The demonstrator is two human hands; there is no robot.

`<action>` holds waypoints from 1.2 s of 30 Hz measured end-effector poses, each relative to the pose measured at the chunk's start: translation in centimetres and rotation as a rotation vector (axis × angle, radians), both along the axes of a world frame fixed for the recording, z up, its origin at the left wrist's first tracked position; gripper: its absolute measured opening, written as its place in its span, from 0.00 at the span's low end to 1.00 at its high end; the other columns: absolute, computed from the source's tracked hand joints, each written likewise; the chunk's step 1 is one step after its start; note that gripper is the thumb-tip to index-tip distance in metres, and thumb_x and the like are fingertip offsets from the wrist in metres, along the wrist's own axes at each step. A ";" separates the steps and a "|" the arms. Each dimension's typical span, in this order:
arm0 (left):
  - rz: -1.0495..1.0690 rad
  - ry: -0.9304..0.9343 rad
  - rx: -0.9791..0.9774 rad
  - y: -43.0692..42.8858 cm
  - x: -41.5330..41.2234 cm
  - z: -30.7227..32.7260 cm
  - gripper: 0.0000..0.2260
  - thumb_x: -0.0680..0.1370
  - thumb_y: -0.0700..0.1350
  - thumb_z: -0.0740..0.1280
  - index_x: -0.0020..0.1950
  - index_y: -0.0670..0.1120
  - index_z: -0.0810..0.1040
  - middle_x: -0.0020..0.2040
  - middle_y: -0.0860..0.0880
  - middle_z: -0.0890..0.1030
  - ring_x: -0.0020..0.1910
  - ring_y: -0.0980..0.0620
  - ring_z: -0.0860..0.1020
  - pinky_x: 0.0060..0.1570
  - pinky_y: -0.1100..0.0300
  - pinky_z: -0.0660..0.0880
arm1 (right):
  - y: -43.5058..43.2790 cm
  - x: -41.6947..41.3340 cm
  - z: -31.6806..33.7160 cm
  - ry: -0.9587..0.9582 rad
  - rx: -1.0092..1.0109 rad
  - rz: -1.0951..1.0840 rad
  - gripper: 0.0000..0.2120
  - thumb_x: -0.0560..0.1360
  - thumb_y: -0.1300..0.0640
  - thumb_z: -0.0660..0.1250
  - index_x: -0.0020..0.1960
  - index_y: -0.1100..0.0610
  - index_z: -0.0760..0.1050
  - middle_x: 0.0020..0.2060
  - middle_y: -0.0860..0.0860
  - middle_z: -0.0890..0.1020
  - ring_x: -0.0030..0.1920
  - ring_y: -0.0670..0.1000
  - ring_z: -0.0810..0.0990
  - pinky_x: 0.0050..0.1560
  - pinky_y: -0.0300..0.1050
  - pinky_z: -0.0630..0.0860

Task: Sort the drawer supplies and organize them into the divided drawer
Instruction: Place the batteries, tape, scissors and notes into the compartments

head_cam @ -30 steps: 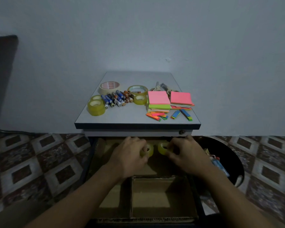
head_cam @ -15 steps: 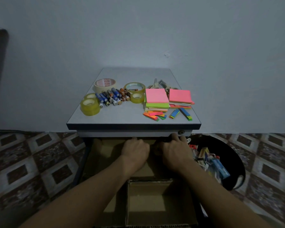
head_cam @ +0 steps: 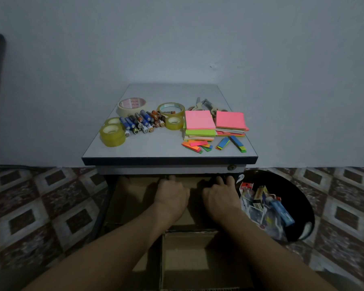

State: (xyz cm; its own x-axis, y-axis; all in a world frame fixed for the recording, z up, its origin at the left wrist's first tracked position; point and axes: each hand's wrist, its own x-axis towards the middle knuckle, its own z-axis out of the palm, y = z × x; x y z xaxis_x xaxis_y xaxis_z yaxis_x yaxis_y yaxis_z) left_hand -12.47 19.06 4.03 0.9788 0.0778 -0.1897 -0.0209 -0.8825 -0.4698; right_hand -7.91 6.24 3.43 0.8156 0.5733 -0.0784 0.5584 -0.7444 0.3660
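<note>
Head view: left hand (head_cam: 171,194) and right hand (head_cam: 220,195) reach under the desk (head_cam: 168,161) at 12 o'clock, grips untellable; blind placement perhaps fills the wrong drawer (head_cam: 124,200) section.

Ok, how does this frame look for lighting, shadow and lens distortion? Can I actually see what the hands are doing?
Head view: dim overall, with no glare. The tabletop is lit enough to tell the sticky notes from the batteries. Its overhang shades the back of the drawer, hiding the fingers of the left hand and right hand. Wide-angle stretch shows in the floor tiles.
</note>
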 end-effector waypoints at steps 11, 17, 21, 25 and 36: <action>0.044 0.043 -0.307 0.6 -2.3 0.1 0.11 0.81 0.47 0.61 0.59 0.44 0.77 0.63 0.41 0.77 0.70 0.42 0.65 0.67 0.43 0.64 | -1.5 -0.5 0.2 0.104 0.166 0.044 0.10 0.79 0.50 0.60 0.54 0.51 0.77 0.51 0.52 0.82 0.63 0.55 0.71 0.68 0.57 0.56; 0.050 0.221 -0.446 1.4 -2.5 1.3 0.16 0.82 0.51 0.57 0.63 0.46 0.78 0.69 0.43 0.72 0.72 0.42 0.61 0.70 0.41 0.58 | -1.8 -0.3 0.0 0.221 0.195 0.131 0.13 0.78 0.52 0.57 0.53 0.53 0.78 0.49 0.52 0.82 0.61 0.53 0.75 0.75 0.61 0.37; 0.056 0.317 -0.331 1.1 -1.6 1.0 0.20 0.81 0.53 0.58 0.69 0.46 0.75 0.73 0.43 0.68 0.74 0.40 0.57 0.71 0.41 0.55 | -1.4 -0.3 0.5 0.284 0.053 0.124 0.16 0.79 0.50 0.56 0.59 0.54 0.78 0.63 0.53 0.77 0.69 0.55 0.69 0.74 0.65 0.32; 0.066 0.358 -0.223 0.6 -0.7 0.2 0.22 0.81 0.53 0.60 0.74 0.46 0.70 0.76 0.44 0.65 0.76 0.40 0.54 0.72 0.40 0.54 | -1.1 -0.2 0.4 0.314 -0.069 0.104 0.18 0.79 0.49 0.56 0.60 0.54 0.79 0.70 0.53 0.73 0.74 0.56 0.64 0.72 0.68 0.29; 0.074 0.288 -0.144 0.7 0.4 -2.2 0.29 0.79 0.54 0.65 0.77 0.46 0.65 0.78 0.44 0.61 0.76 0.40 0.54 0.69 0.38 0.54 | -0.5 -0.2 0.6 0.282 -0.134 0.071 0.14 0.80 0.51 0.57 0.57 0.54 0.78 0.65 0.52 0.77 0.72 0.54 0.67 0.69 0.67 0.25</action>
